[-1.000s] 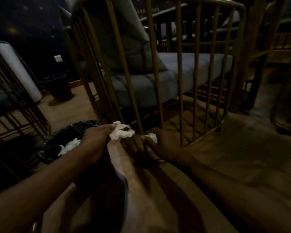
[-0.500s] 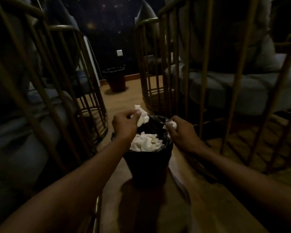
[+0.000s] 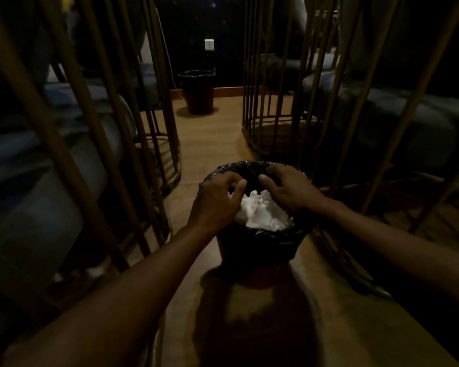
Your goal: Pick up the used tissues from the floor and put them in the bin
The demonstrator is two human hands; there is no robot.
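Deposit step: the left hand point(image 3: 217, 200) and right hand point(image 3: 289, 189), fingers loosely curled and seemingly gripping nothing, hover over the white crumpled tissues point(image 3: 260, 213) heaped inside the black-lined round bin point(image 3: 260, 242) at 12 o'clock; next, withdraw and scan the wooden floor point(image 3: 210, 144).

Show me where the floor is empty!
Bare wooden floor runs between the two chair frames, from the near bin to the far bin. It's crowded at the near bin, where both hands hover over heaped tissues.
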